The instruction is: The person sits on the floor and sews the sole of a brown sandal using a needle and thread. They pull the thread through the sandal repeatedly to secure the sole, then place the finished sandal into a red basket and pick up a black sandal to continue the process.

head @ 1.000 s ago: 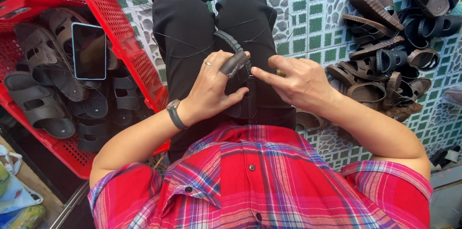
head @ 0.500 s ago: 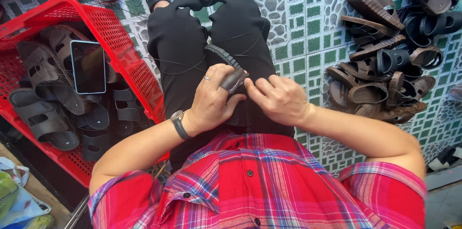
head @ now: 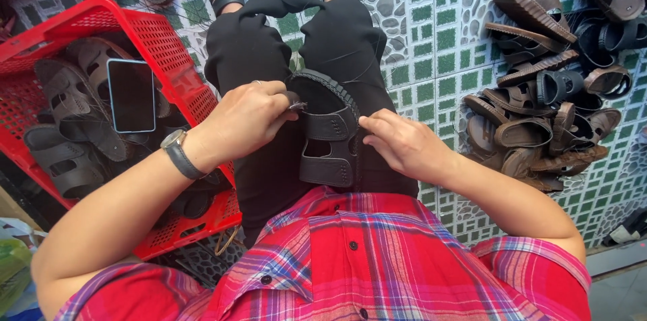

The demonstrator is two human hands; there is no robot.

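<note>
I see a dark brown sandal (head: 328, 133) lying on the person's lap, across the black trousers (head: 263, 58), sole down with its two straps facing up and the toe end pointing away towards the feet. Half a second ago it stood more on edge between the hands, showing mostly its sole rim; now it has turned flat and I can see into the footbed. The left hand (head: 246, 115) is closed in a pinch at the sandal's upper left edge — fingers curled tight, thumb and fingertips gripping something small there, though I cannot tell whether it is the strap or a tool. The right hand (head: 404, 146) rests against the sandal's right side, fingers half open and laid flat along the strap edge — touching rather than clasping. Both hands have drawn slightly apart since the earlier frame, where they were bunched together over the shoe.

On the left wrist sits a watch (head: 178, 152). To the left, a red plastic basket (head: 175, 44) holds more brown sandals and a phone (head: 131, 95) lying screen up. To the right, a pile of sandals (head: 546, 105) rests on the green and grey tiled floor (head: 431, 31).
</note>
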